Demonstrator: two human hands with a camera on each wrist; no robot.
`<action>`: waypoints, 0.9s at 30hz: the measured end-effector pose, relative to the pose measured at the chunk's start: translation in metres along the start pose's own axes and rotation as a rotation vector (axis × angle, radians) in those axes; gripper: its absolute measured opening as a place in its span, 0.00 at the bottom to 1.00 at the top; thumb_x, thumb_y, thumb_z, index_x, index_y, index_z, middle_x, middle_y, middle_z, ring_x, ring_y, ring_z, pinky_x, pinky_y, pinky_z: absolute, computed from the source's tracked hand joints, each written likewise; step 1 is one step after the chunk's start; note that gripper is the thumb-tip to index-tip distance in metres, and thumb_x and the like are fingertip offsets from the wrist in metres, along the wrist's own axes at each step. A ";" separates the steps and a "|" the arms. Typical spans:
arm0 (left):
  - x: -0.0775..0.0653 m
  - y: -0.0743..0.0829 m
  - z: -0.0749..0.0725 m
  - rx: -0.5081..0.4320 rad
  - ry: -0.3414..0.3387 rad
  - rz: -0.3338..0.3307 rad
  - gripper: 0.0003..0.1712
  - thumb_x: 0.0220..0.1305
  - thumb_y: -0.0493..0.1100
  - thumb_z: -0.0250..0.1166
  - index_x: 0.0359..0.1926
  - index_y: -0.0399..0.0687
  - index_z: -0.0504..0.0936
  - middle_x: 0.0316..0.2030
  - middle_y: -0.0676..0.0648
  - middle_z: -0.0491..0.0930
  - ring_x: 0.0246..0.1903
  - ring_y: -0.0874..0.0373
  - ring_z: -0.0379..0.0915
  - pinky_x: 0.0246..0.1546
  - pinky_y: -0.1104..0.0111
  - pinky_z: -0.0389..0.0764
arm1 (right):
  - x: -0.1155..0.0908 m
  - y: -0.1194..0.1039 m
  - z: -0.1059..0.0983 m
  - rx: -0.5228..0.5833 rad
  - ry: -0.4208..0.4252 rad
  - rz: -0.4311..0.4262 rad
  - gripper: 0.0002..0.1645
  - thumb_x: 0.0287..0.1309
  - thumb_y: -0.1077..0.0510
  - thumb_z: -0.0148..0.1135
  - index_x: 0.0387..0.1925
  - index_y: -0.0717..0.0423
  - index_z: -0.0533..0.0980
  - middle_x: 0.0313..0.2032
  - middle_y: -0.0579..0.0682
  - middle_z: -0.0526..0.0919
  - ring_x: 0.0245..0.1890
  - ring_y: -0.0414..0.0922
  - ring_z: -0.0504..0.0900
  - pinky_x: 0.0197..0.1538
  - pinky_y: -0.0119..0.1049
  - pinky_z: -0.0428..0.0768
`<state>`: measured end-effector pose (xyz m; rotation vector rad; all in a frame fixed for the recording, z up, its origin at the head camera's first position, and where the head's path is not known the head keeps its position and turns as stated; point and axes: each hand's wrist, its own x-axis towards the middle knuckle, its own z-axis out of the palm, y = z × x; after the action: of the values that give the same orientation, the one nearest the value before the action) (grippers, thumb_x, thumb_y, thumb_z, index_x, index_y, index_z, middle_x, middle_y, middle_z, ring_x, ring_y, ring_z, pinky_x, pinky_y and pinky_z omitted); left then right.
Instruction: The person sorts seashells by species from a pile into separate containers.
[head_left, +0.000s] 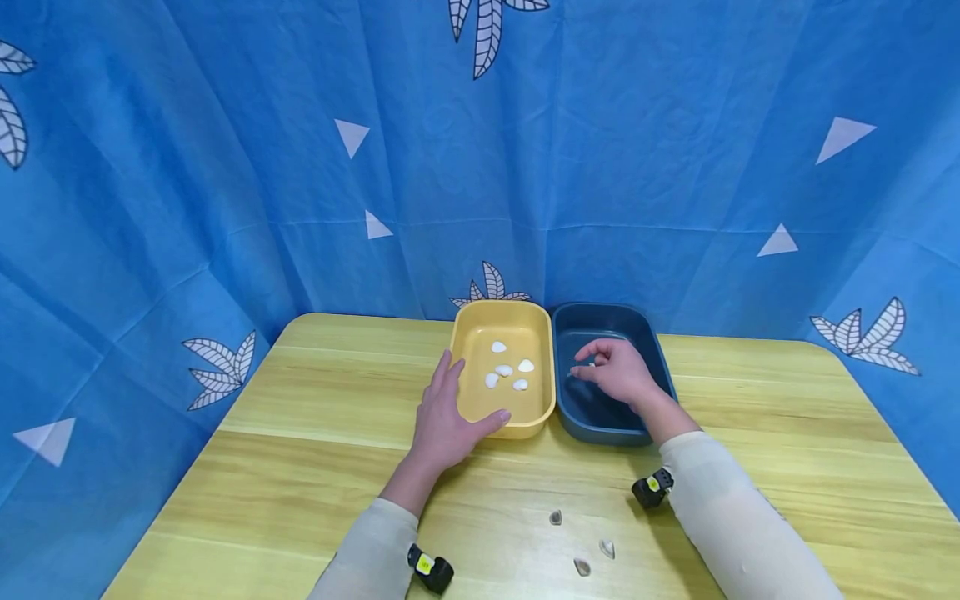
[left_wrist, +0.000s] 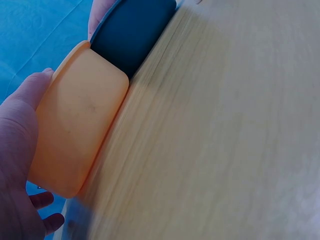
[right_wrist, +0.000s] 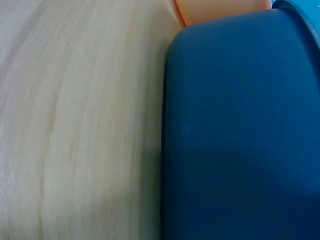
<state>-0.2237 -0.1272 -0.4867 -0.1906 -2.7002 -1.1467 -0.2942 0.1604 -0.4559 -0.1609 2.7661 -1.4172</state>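
My left hand [head_left: 447, 417] lies at the near left corner of a yellow tray [head_left: 501, 423]. Its fingers stretch along the left side and the thumb reaches over the front rim. Several white seashells [head_left: 504, 370] sit on that tray's floor. Above the dark blue tray [head_left: 611, 435], my right hand [head_left: 618, 371] has bent fingers, with thumb and forefinger tips a little apart. A small pale spot shows between them; whether it is a held shell or one lying below is unclear. The right wrist view shows the blue tray's outer wall [right_wrist: 240, 125] but not the hand.
Three greyish seashells, one of them a striped shell [head_left: 607, 548], lie on the wooden table [head_left: 300, 467] nearer to me. Both trays stand side by side at the table's back edge. A blue patterned curtain [head_left: 480, 167] hangs behind it.
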 end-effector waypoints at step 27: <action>0.000 0.003 -0.001 -0.012 -0.008 -0.012 0.63 0.47 0.73 0.71 0.77 0.51 0.57 0.78 0.55 0.40 0.72 0.42 0.49 0.66 0.39 0.54 | -0.083 -0.026 -0.029 0.108 0.074 -0.217 0.08 0.59 0.54 0.72 0.36 0.52 0.82 0.17 0.45 0.54 0.14 0.46 0.57 0.20 0.39 0.62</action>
<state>-0.2234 -0.1258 -0.4842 -0.1812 -2.7055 -1.1689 -0.2119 0.1769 -0.4196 -0.4252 2.7926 -1.6483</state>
